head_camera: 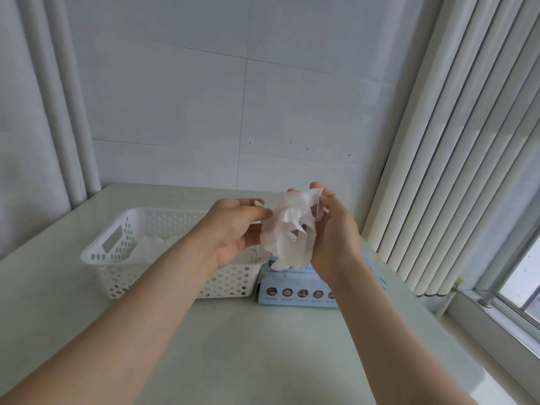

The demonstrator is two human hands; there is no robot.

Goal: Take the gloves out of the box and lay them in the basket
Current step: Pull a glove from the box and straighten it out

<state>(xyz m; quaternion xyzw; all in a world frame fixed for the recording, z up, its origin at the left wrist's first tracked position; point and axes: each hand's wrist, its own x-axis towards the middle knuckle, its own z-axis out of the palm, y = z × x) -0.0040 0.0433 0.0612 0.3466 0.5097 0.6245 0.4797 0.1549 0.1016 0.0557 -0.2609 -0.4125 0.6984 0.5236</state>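
Pale green table (263,346), smooth and a bit glossy. On it sits a white plastic basket (117,276), rectangular, sides full of round holes, with a few thin crinkly gloves (149,248) already lying inside. A light blue cardboard box (292,290) sits right up against its right side. Both hands are up over the box. The left hand (233,229) is half closed, pinching one edge of a glove (287,229) with its thumb and fingers. The right hand (333,229) has its fingers curled round the top edge. The glove's flimsy, see-through white film, all crumpled, and hangs between them.
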